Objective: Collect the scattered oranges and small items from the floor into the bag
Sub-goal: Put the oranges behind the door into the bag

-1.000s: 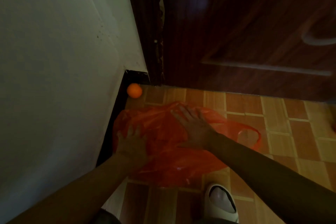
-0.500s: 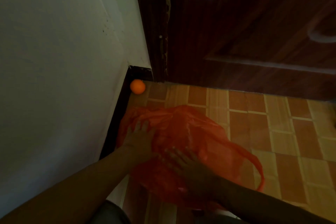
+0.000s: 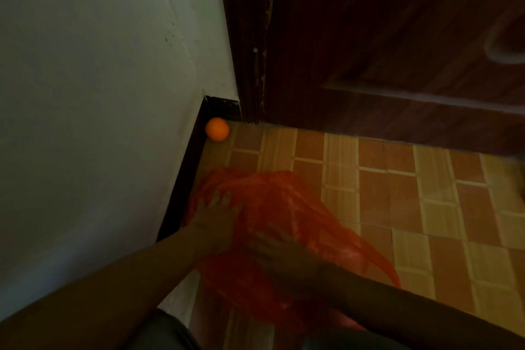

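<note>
A red plastic bag (image 3: 298, 216) lies flat and crumpled on the tiled floor close to the left wall. My left hand (image 3: 217, 214) rests flat on the bag's left part, fingers spread. My right hand (image 3: 281, 250) lies palm down on the bag's near middle, fingers spread; it is blurred and dim. One orange (image 3: 217, 129) sits in the floor corner where the wall meets the door frame, well beyond both hands. One bag handle (image 3: 380, 261) trails off to the right.
A pale wall (image 3: 93, 122) with a dark skirting board (image 3: 187, 176) runs along the left. A dark wooden door (image 3: 397, 45) closes off the far side. Brick-pattern floor tiles (image 3: 426, 207) stretch to the right.
My right hand has slid back along the bag from its far edge toward me. The left hand stays pressed on the bag. The view has shifted slightly; the orange has not moved.
</note>
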{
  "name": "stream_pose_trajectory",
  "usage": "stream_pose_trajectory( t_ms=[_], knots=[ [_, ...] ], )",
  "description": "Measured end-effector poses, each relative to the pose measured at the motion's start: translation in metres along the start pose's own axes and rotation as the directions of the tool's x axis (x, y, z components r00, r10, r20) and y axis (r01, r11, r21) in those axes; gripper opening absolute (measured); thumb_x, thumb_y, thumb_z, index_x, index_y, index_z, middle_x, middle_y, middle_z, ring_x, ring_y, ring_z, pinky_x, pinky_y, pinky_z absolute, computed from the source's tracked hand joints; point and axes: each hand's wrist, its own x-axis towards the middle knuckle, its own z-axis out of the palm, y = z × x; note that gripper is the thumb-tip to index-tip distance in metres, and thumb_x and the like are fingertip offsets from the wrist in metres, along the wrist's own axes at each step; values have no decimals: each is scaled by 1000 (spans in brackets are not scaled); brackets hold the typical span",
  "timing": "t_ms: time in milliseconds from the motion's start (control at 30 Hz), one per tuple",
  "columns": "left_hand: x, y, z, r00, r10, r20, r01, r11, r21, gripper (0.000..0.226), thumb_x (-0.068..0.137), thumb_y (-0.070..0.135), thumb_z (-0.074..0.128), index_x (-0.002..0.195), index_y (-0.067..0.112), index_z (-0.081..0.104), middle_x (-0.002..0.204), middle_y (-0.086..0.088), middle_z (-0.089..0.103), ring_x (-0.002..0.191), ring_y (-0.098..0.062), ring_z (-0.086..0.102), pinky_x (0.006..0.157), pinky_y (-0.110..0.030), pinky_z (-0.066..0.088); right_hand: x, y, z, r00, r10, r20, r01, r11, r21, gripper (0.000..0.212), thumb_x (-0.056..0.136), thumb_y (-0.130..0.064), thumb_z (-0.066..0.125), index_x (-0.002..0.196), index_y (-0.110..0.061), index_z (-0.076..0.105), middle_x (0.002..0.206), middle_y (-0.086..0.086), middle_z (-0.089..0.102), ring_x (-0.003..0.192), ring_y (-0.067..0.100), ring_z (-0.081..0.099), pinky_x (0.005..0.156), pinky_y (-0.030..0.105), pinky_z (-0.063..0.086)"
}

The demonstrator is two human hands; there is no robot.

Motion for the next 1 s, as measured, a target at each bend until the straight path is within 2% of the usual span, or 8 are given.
stream_pose_trajectory(
  t_ms=[100, 167, 233, 367, 567, 700, 900, 1000],
  knots=[
    [6, -2, 6, 999, 6, -42, -5, 1000, 13, 103, 89, 74, 53, 165, 33, -2, 172, -10, -13, 156, -38, -18, 120, -69, 0, 12, 49, -28, 970, 245, -1, -244, 966, 81, 71, 84, -50, 72, 146, -20, 56, 156, 10, 49, 149, 33, 39, 116, 62, 22],
    [11, -7, 13, 999, 10, -53, -9, 1000, 13, 106, 86, 77, 54, 165, 33, -2, 172, -10, -13, 156, -39, -17, 120, -69, -1, 4, 57, -11, 970, 243, 24, -244, 968, 56, 77, 95, -50, 59, 160, -20, 33, 170, 10, 21, 158, 34, 11, 121, 65, 8],
    [8, -9, 13, 999, 21, -39, -21, 1000, 13, 106, 85, 78, 55, 164, 34, -1, 172, -11, -12, 156, -40, -16, 120, -71, -2, -1, 82, 2, 951, 230, 207, -241, 970, 31, 82, 100, -55, 50, 165, -23, 11, 172, 9, -4, 157, 34, -10, 119, 63, -13],
    [5, -10, 15, 999, 44, -16, -44, 998, 33, 109, 85, 75, 60, 164, 34, -4, 172, -10, -12, 156, -41, -16, 119, -71, -4, -12, 94, 34, 898, 223, 378, -245, 969, 10, 82, 101, -66, 40, 165, -32, 0, 172, 5, -11, 156, 34, -14, 107, 59, -33],
    [7, -13, 16, 999, 47, -3, -46, 996, 74, 112, 84, 74, 62, 164, 33, -4, 172, -11, -12, 156, -42, -15, 119, -70, -3, -18, 102, 25, 950, 212, 229, -247, 959, 140, 83, 97, -66, 42, 165, -27, 13, 173, 6, 1, 159, 29, -3, 125, 63, -2],
    [7, -13, 17, 998, 51, -37, -49, 997, 53, 109, 85, 74, 61, 164, 34, -3, 172, -11, -11, 156, -41, -16, 120, -69, -3, -17, 99, 14, 970, 240, 22, -240, 955, 175, 88, 96, -64, 44, 166, -28, 5, 173, 4, -9, 159, 27, -10, 123, 58, -8],
    [3, -13, 12, 997, 48, -63, -44, 998, 55, 108, 85, 76, 57, 165, 29, 0, 171, -13, -12, 156, -42, -15, 120, -70, -3, -7, 112, 29, 929, 240, 284, -289, 946, 147, 98, 91, -73, 39, 159, -37, -21, 171, 4, -17, 159, 32, -12, 124, 65, -1],
    [6, -16, 15, 994, 48, -96, -45, 998, 39, 111, 84, 78, 56, 164, 30, -3, 171, -12, -12, 156, -41, -16, 119, -70, -4, -2, 115, 24, 955, 239, 173, -271, 943, 195, 93, 93, -68, 43, 165, -32, -5, 174, 4, -6, 160, 29, -2, 124, 62, 11]
  ],
)
